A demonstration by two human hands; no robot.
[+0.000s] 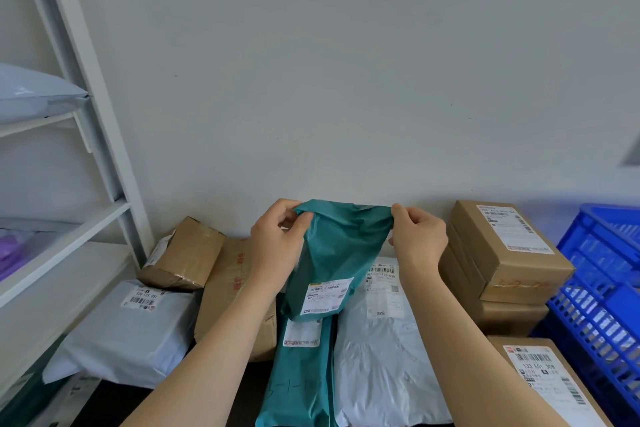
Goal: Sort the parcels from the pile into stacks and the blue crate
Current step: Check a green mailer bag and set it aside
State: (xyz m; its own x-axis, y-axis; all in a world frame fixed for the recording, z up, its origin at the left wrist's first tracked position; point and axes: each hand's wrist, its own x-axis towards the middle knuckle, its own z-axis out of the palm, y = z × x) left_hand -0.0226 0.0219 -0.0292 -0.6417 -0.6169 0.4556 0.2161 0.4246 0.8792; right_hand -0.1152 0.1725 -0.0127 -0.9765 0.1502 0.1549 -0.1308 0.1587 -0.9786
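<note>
A teal soft-plastic mailer bag (332, 253) hangs in the air well to the left of the blue slatted plastic crate (588, 274), held by its two upper corners. The left hand (277, 236) has its thumb and curled fingers closed on one corner, and the right hand (419, 239) nips the other between thumb and forefinger. The bag sags and creases below the grip, so it looks light, limp and rather slick. A corner pinch could slip; a fuller grasp along the top hem, or round the padded middle by its white label (329, 295), seems safer. Between the bag and the crate stands a stack of brown cardboard boxes (502, 253), and I judge the bag must clear its top edge on the way across. Open room lies above, along the bare grey wall (346, 80). Below the bag, left of the crate, lie a pale grey poly mailer (384, 367) and a second teal mailer (298, 381).
</note>
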